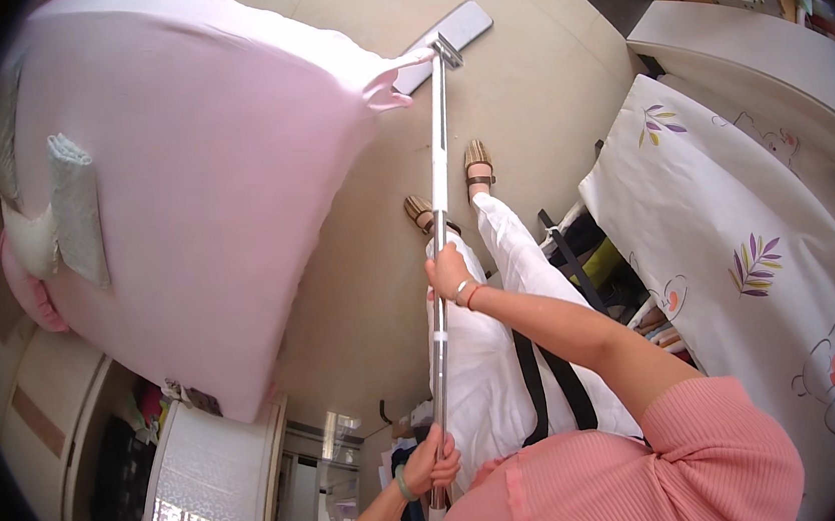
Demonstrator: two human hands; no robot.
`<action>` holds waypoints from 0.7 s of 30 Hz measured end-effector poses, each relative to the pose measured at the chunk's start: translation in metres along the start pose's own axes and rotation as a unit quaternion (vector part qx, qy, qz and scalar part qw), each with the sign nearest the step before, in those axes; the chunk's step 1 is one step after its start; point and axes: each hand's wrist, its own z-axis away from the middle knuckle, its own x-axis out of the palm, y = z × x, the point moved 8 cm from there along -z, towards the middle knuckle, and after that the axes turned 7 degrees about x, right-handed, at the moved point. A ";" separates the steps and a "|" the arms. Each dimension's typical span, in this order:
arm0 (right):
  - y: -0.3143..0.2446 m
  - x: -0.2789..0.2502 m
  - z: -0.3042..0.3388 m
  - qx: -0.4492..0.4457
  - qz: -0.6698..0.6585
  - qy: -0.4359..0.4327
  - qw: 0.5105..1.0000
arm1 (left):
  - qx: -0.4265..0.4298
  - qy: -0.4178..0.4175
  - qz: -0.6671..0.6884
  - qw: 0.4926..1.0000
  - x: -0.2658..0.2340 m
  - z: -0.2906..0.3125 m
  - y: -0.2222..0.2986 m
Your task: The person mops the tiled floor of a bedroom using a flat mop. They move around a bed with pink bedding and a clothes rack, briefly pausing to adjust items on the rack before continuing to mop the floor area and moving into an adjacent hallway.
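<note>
On the tiled floor, just beyond the near corner of the pink-covered bed, lies the flat grey head of the mop, its pole running back toward the person's body. The left hand, a green bangle at its wrist, has its fingers clamped round the pole near the upper end, close to the pink top. The right hand grips farther down, its fingers likewise closed round the pole, in front of the white trousers. A loose corner of the sheet overlaps part of the head in view; whether they touch, I cannot tell. The striped shoes stand near the pole, one either side. To the right hangs a white cloth printed with leaves.
</note>
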 end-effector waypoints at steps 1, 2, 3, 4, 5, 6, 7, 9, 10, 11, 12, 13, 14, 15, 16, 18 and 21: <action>-0.023 -0.012 -0.013 0.001 -0.003 0.009 1.000 | 0.020 -0.011 -0.015 1.000 0.014 -0.010 0.022; -0.045 -0.026 -0.029 0.002 -0.009 0.020 1.000 | 0.040 -0.021 -0.025 0.999 0.025 -0.022 0.041; -0.062 -0.040 -0.050 -0.003 -0.015 0.013 1.000 | 0.057 -0.031 -0.038 0.997 0.036 -0.035 0.061; -0.077 -0.054 -0.071 -0.008 -0.022 0.007 1.000 | 0.069 -0.033 -0.060 0.995 0.051 -0.045 0.083; -0.096 -0.070 -0.084 -0.002 -0.020 0.015 1.000 | 0.084 -0.032 -0.078 0.993 0.066 -0.056 0.104; -0.117 -0.085 -0.091 0.005 -0.015 0.019 1.000 | 0.092 -0.025 -0.096 0.991 0.075 -0.066 0.122; -0.133 -0.104 -0.098 0.008 -0.035 0.036 0.999 | 0.099 -0.019 -0.118 0.988 0.084 -0.076 0.138; -0.157 -0.128 -0.107 0.014 -0.057 0.056 0.997 | 0.114 0.003 -0.156 0.981 0.101 -0.085 0.166; -0.162 -0.135 -0.112 0.022 -0.063 0.066 0.996 | 0.118 0.014 -0.176 0.977 0.104 -0.087 0.174; -0.161 -0.137 -0.116 0.023 -0.077 0.063 0.995 | 0.122 0.010 -0.178 0.976 0.105 -0.089 0.178; -0.159 -0.138 -0.118 0.025 -0.091 0.059 0.994 | 0.125 0.007 -0.181 0.975 0.105 -0.091 0.180; -0.155 -0.139 -0.119 0.026 -0.106 0.059 0.992 | 0.127 0.002 -0.186 0.974 0.102 -0.091 0.182; -0.146 -0.135 -0.119 0.028 -0.126 0.058 0.990 | 0.124 0.021 -0.202 0.971 0.092 -0.087 0.181; -0.132 -0.126 -0.116 0.030 -0.146 0.056 0.987 | 0.121 0.039 -0.218 0.968 0.078 -0.080 0.176; -0.118 -0.116 -0.110 0.030 -0.165 0.056 0.984 | 0.119 0.056 -0.233 0.964 0.063 -0.074 0.168; -0.087 -0.081 -0.081 0.056 -0.188 0.063 0.978 | 0.113 0.115 -0.254 0.954 0.017 -0.050 0.151; -0.017 0.001 -0.065 0.056 -0.250 0.029 0.966 | 0.098 0.158 -0.291 0.938 -0.055 0.001 0.120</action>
